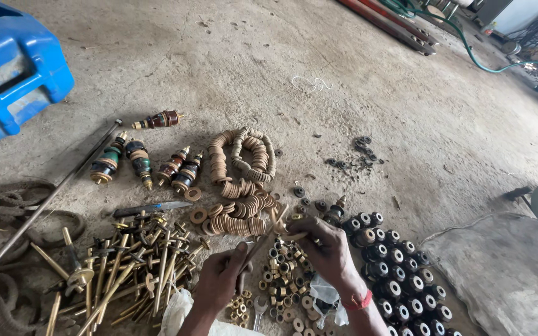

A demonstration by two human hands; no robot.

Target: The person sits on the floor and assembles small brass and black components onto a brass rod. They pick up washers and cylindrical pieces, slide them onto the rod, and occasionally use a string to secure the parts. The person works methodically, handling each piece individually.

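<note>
We hold a brass rod point(258, 247) between both hands: left hand point(219, 280) clamped on its lower end, right hand point(322, 246) pinching a tan washer point(279, 223) at its tip. Rod sits just below the washer pile point(238, 214). Risk, as we judge it: washer slips off the tip and drops among the loose nuts point(284, 280) under the rod. Packaging: clear plastic bag point(325, 298) right of the nuts; grey sack point(505, 267) far right; blue crate point(14, 68) far upper left. No labels legible.
</note>
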